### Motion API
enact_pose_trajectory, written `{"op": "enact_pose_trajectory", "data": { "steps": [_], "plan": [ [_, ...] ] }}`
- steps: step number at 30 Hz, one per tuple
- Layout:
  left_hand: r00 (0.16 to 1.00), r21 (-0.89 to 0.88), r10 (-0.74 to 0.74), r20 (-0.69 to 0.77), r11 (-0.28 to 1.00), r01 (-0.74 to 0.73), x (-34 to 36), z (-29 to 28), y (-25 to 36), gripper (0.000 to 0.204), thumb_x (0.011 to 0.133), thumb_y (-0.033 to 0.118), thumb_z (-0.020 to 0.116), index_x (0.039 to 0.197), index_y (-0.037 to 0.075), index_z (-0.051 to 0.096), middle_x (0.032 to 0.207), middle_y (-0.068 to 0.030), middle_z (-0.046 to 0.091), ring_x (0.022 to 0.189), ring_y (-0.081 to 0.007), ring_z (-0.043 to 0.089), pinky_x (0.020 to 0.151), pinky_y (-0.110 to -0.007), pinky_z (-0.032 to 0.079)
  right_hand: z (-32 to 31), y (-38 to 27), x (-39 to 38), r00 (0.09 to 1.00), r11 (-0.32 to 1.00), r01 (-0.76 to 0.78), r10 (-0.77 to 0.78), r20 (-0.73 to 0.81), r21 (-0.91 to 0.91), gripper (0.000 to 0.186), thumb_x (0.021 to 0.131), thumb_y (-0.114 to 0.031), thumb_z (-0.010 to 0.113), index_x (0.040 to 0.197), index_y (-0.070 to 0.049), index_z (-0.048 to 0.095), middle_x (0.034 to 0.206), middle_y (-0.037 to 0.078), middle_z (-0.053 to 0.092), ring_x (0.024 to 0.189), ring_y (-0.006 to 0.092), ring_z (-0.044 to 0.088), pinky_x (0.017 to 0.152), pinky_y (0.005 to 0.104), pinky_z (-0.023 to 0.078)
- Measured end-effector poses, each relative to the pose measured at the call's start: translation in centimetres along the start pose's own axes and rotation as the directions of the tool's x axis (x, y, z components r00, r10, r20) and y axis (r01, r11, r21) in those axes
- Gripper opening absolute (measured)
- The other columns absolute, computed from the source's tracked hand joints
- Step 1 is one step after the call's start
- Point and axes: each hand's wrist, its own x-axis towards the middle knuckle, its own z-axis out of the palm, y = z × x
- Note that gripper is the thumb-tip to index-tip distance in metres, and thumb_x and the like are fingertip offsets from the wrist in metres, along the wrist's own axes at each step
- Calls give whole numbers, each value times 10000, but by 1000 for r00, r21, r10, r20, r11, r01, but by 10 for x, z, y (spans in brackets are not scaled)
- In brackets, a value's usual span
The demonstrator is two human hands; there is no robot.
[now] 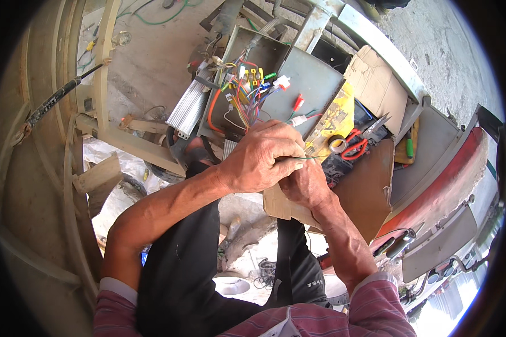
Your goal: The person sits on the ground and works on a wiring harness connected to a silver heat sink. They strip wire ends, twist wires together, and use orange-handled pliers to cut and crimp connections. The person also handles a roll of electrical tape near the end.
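Observation:
My left hand [261,157] pinches a thin green wire [312,158] at its fingertips. My right hand [306,185] is closed just below and to the right, overlapped by the left; what its fingers hold is hidden. Beyond them a bundle of coloured wires with connectors [253,84] lies over an open metal box [295,101], beside a finned silver controller [188,106]. To the right are a roll of tape [337,143], red-handled scissors [357,146] and a yellow sheet [340,112].
Cardboard pieces [371,185] lie around the box on a metal frame [388,50]. Wooden boards [104,84] stand along the left. A red curved panel [450,180] is at the right. A green-handled tool [409,146] lies near the scissors. My legs [180,247] are below my hands.

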Motion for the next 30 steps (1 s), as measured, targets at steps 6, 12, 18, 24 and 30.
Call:
{"op": "enact_pose_trajectory", "data": {
  "steps": [6,12,18,24,30],
  "plan": [
    [972,-287,-223,-68,938,195,-11,-12,-12,111,1023,56,695,1067,-34,743,1121,-123,716,1058,-226,699,922,-332,555,-10,-2,3,985,909,-67,125,-116,412,164,962,-108,687,1061,23,695,881,205,678,791,371,700,713,458,549],
    [894,-580,-447,-28,736,350,-16,-21,-20,182,1060,116,681,1128,-36,754,1143,-77,728,1085,-139,677,954,-300,559,-9,-4,2,960,777,-204,277,-31,596,237,1018,-190,714,1149,6,729,855,93,666,741,164,610,711,344,522],
    [827,-680,-558,-68,632,370,-21,-31,-23,225,1059,142,689,1165,-49,743,1030,-82,746,968,-129,702,921,-275,572,-9,-6,0,968,790,-143,237,-83,596,255,1061,-228,682,1136,10,733,875,88,702,783,170,636,743,336,529],
    [850,-669,-521,-80,660,342,-31,-41,-24,193,1062,119,675,1145,-41,743,945,-72,727,849,-121,666,809,-278,563,-7,-1,-3,964,760,-188,263,-30,623,259,1080,-235,658,1132,7,734,908,92,715,803,186,648,771,348,539],
    [861,-349,-482,-162,844,407,-37,-40,-22,176,1054,162,690,991,-2,694,848,-13,676,760,-82,580,687,-269,501,-6,3,-4,964,780,-206,265,-14,591,253,1058,-220,696,1170,6,717,892,60,681,801,135,619,740,311,520]
  ]
}}
